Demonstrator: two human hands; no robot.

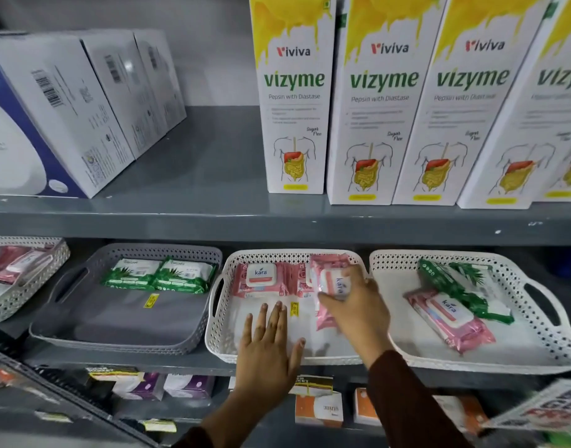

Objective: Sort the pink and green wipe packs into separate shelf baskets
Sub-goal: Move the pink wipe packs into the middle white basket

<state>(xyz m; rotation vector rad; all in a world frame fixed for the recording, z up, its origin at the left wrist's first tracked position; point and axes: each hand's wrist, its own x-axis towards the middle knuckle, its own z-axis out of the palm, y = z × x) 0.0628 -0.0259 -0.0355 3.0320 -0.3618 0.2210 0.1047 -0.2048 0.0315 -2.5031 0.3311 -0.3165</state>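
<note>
Pink packaging is gripped in the right hand, whose fingers are curled around a pink wipe pack held tilted on edge above the middle white basket. The left hand is spread flat and open, holding nothing, with its fingers pressed on the basket floor. At least 1 more pink pack is laid flat along the back wall of this basket. In the grey basket to the left, 2 green wipe packs are set side by side at the back. In the right white basket, 1 pink pack and 1 green pack are left mixed, the green one partly overlapping the pink.

The step in hand is judged to be the placing of the held pack. It would best be turned flat and set label-up just beside the pack already there, the basket being steadied by the left hand while the grip is released.
</note>
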